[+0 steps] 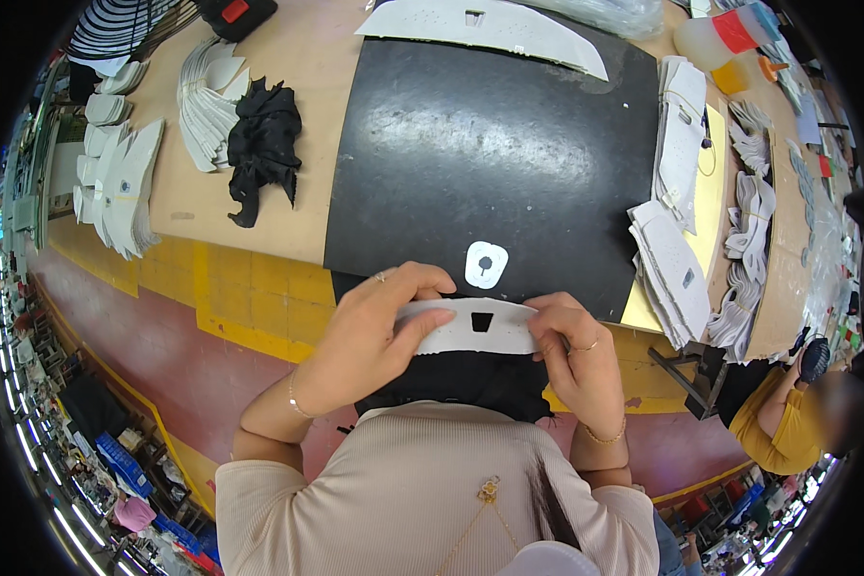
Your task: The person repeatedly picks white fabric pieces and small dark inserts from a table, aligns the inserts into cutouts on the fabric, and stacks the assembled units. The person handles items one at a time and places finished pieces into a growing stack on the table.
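Note:
Between my two hands, just off the near edge of the black mat (451, 144), is a white curved strip (442, 335) with a dark four-sided cutout. My left hand (374, 331) pinches its left end, thumb on the face turned toward me. At the other end, the fingers of my right hand (576, 350) are closed on the strip. On the mat just beyond it lies a small white rounded patch (487, 264) with a dark mark in its middle. A long white curved piece (480, 31) with a small cutout lies across the mat's far edge.
Stacked white pieces (672, 274) lie right of the mat, near bundled white strips (747, 226). Bottles (730, 34) stand at the far right. Leftward are a crumpled black cloth (262, 144) and more white stacks (120, 182). Another person (782, 418) is at the right.

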Tool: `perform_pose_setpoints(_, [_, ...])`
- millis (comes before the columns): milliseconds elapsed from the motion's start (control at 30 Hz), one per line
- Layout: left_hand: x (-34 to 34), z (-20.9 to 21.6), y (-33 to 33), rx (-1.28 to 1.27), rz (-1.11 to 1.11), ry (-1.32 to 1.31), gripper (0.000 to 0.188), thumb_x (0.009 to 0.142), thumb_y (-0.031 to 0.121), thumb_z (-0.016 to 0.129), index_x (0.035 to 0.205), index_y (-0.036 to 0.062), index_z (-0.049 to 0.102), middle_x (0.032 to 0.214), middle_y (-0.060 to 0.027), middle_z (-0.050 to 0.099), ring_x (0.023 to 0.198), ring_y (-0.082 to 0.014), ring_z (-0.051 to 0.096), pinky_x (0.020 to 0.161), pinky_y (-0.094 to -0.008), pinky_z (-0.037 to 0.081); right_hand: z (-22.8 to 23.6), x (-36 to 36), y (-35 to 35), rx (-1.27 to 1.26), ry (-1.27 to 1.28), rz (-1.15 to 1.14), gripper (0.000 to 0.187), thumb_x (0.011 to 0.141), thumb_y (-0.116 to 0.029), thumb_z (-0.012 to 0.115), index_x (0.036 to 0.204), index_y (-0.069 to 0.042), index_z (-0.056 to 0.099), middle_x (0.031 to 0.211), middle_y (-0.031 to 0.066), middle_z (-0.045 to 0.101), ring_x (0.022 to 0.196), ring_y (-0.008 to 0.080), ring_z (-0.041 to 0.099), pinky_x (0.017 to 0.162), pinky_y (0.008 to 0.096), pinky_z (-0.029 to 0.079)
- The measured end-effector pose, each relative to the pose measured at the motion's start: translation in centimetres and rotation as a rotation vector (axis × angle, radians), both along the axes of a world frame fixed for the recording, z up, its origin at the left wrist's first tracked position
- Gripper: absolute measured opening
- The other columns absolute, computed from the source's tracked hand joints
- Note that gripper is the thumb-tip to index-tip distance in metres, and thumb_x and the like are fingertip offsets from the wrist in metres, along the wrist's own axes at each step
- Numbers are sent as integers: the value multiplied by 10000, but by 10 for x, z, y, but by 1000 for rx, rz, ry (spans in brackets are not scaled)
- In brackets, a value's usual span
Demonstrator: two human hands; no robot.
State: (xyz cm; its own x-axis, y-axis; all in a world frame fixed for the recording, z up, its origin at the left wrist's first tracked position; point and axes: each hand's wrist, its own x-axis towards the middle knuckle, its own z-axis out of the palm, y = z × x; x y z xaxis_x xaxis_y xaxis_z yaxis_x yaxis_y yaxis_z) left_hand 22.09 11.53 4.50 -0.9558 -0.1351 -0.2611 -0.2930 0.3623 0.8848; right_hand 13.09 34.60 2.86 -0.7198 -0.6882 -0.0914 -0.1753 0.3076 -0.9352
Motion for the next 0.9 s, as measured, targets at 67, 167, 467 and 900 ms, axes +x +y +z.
perform_pose_setpoints(67, [-5,-5,-11,-176,-117,178,114,933,102,700,1044,83,677,919,-68,689,803,-250,612,782,-354,436,6,-3,-4,42,44,67,248,904,127,605,1082,-39,655,1021,140,664,841,312,691,733,345,568])
perform_pose_setpoints(167, [-17,0,-11,-360,-116,276,99,932,82,685,1026,110,683,847,-23,631,764,-214,565,835,-378,330,5,-2,-15,67,124,-32,182,915,83,641,1048,-39,665,1017,135,658,813,287,682,689,337,561])
perform_pose_setpoints(467, [-29,-15,-13,-437,-204,289,198,917,119,711,1110,150,686,905,-19,531,880,-199,534,856,-392,272,-6,-5,-34,110,276,-177,165,881,-54,781,1001,-39,669,921,92,651,678,212,639,571,310,509])
perform_pose_setpoints(900, [-34,-21,-17,-390,-227,189,252,903,171,738,1149,152,688,988,-36,532,979,-220,502,878,-404,255,-10,-6,-39,152,300,-185,171,869,-56,787,974,-38,654,893,74,625,587,194,579,536,319,480])
